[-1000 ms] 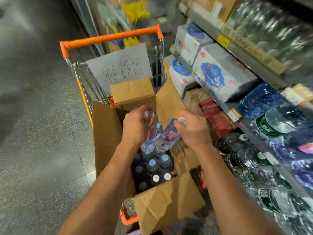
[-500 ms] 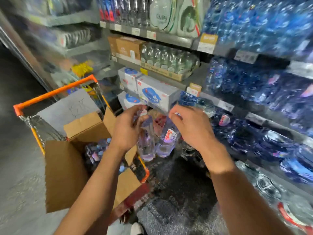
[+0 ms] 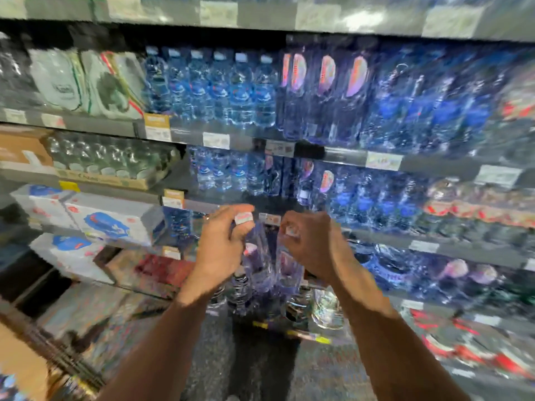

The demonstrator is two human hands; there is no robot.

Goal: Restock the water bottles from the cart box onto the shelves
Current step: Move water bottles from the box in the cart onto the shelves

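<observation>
Water bottles (image 3: pixel 262 264) are hanging upright by their necks from both hands, side by side and touching, in front of the shelves (image 3: pixel 333 153). The left hand (image 3: pixel 224 244) is curling its fingers around the white-capped tops on its side; the right hand (image 3: pixel 311 244) is pinching the top of the other. Behind and above the grip, packed blue bottles (image 3: pixel 220 88) are filling the racks. A cardboard box (image 3: pixel 20 369) is showing at the lower left corner, well apart from the hands.

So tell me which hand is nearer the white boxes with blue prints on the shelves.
Left. The left hand holds its bottle just right of the white boxes; the right hand is farther right, beyond the left one.
</observation>
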